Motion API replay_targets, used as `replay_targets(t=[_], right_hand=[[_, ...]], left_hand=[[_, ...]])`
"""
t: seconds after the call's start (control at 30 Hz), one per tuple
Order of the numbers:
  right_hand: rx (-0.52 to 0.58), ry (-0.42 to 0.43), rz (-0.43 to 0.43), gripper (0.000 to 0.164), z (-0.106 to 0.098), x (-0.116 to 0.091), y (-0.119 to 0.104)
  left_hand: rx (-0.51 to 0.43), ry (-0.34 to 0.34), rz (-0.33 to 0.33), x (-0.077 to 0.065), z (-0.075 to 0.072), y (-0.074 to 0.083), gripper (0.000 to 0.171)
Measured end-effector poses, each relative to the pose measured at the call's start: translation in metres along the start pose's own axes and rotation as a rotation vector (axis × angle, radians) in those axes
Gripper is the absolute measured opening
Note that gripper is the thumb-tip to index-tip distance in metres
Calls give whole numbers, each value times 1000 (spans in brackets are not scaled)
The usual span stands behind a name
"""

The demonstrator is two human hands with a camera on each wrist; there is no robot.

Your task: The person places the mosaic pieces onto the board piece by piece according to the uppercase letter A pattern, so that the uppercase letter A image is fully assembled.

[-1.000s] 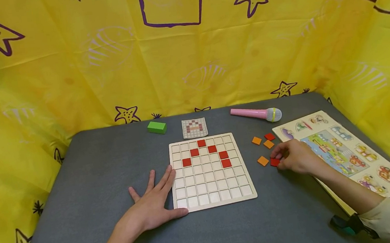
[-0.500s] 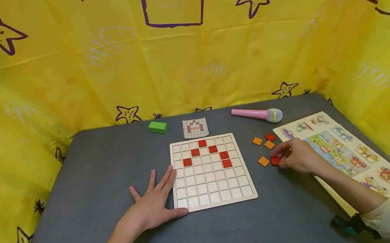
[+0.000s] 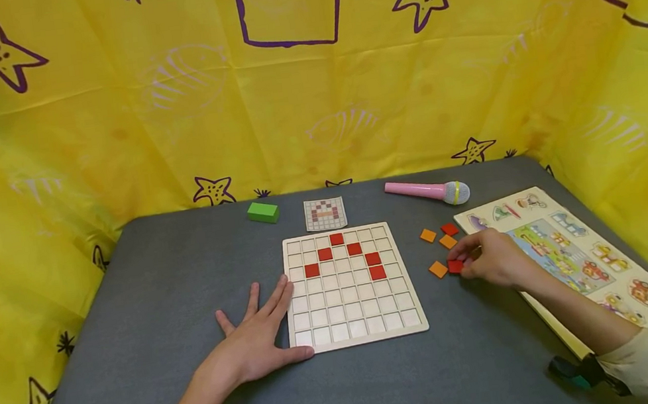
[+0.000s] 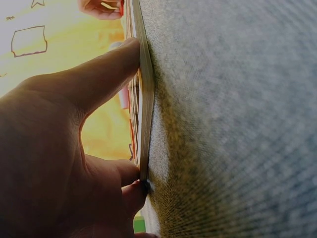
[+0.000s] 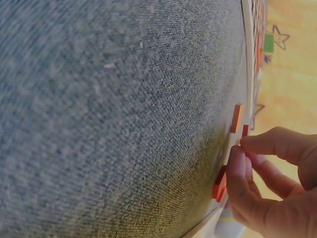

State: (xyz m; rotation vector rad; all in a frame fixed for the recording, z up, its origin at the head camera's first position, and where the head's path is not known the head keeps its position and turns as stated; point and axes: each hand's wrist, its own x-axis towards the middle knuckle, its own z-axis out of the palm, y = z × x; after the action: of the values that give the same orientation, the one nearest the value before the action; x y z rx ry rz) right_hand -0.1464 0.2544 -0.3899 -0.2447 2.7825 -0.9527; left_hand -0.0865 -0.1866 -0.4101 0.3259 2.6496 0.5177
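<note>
Right hand (image 5: 272, 183) pinches red tile (image 5: 245, 130)

The hand occupies the lower right of the frame, partly hiding the tile. An orange tile (image 5: 237, 119) shows just above it; reddish pieces (image 5: 217, 191) lie lower, just left of the hand. Grey tabletop (image 5: 109, 109) fills the left; a board (image 5: 249, 29) and green block (image 5: 269, 43) show upper right, before yellow cloth (image 5: 294, 94).

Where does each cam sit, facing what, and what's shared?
Head: on the head, facing forward and down at the grid board; left hand and right hand show.
Left wrist: on that wrist, facing the grid board's edge; left hand large, right hand partly.
Right wrist: on that wrist, facing table and loose tiles; only right hand shows.
Head and right wrist share the green block.
</note>
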Motion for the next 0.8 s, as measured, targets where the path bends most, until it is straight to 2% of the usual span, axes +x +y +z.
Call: replay_targets(t=[0.47,0.8], right_hand=[[6,-24,-13,27,5,9,-9],[38,-25,-58,26,12,18,-18]], left_hand=[[-2,-5,-1,0,0,0,120],[-1,-5,-5,1,0,0,120]])
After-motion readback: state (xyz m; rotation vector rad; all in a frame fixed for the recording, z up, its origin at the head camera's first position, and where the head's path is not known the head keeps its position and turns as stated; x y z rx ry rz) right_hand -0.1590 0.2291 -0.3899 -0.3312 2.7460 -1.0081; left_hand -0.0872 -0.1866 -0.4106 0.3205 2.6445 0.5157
